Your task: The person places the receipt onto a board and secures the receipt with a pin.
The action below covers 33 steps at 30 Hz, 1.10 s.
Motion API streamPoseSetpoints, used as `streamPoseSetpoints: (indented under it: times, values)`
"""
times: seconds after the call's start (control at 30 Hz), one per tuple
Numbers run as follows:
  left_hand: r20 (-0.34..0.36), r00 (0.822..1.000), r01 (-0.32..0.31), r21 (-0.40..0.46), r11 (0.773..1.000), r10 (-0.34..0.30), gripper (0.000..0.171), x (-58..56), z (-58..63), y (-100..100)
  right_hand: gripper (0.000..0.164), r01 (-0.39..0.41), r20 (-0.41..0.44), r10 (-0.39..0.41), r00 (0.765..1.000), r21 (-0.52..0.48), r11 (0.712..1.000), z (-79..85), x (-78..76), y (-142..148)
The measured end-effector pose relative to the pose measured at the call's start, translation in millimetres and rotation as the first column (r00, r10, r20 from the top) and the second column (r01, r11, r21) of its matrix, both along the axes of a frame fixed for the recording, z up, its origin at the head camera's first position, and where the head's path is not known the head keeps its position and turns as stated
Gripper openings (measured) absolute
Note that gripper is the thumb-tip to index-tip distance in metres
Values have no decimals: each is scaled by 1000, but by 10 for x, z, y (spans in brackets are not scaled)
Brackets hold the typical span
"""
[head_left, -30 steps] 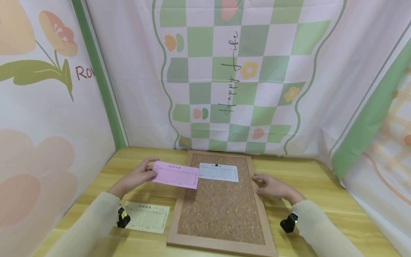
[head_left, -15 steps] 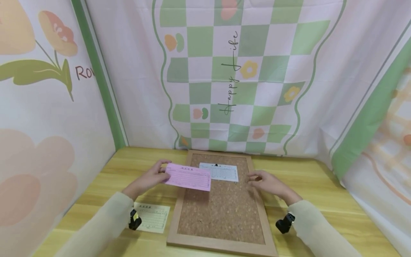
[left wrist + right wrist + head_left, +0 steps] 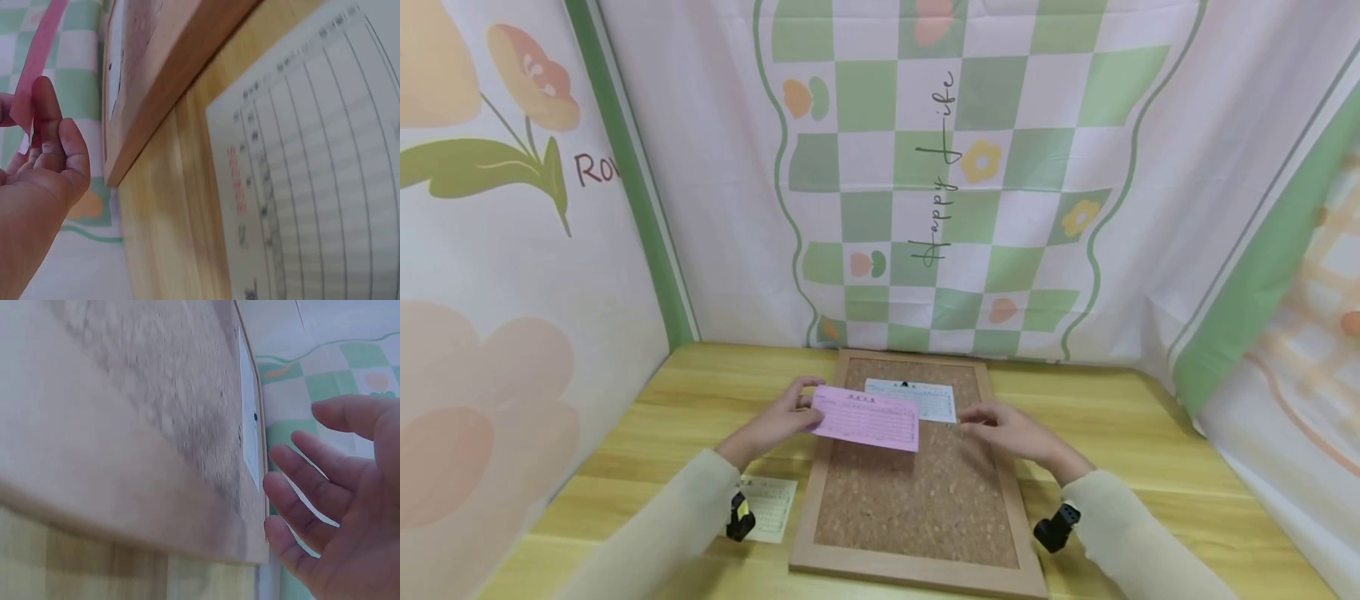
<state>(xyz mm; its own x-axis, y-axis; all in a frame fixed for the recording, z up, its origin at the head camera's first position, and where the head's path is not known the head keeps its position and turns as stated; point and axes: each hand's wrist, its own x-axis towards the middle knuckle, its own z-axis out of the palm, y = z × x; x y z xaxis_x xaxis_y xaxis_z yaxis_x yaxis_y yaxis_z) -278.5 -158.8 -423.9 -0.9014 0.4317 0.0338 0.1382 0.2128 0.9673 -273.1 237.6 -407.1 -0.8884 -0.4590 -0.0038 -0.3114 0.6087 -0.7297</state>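
A pink printed form (image 3: 867,419) is pinched at its left edge by my left hand (image 3: 784,418), above the wood-framed cork board (image 3: 925,508). In the left wrist view that pink form (image 3: 39,59) shows edge-on between thumb and fingers. Over the board's right side hovers my right hand (image 3: 1018,429), its fingers loosely bent and empty; the right wrist view shows the fingers (image 3: 312,487) spread apart. A pale blue form (image 3: 936,402) is fixed near the board's top by a black pin (image 3: 905,384). The pink form covers its lower left part.
A pale yellow form (image 3: 771,508) lies on the wooden table (image 3: 1112,500), left of the board and partly hidden by my left sleeve. A patterned fabric backdrop (image 3: 917,208) rises behind the table, and fabric walls flank both sides.
My left hand has carried the pink form rightwards over the cork board, now overlapping the blue form. My right hand has moved left from the board's right edge to above the cork.
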Motion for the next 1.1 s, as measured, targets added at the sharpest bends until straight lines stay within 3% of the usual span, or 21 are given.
streamPoseSetpoints:
  times: [0.37,0.53,0.83,1.1]
  values:
    - [-1,1000,-8,20,1000,8,58,-33,-72,311,44,-61,95,69,993,-85,994,7,23,-205]
    - [0,1000,-9,17,1000,9,58,-27,-84,418,41,-62,97,69,993,-71,996,-25,25,-223]
    - [-50,998,-51,-98,994,47,55,-6,-118,529,28,-50,72,53,996,-52,997,-63,23,-219]
    - [-87,993,-87,-133,987,76,53,-29,-136,566,29,-9,86,11,996,-19,1000,-73,19,-198]
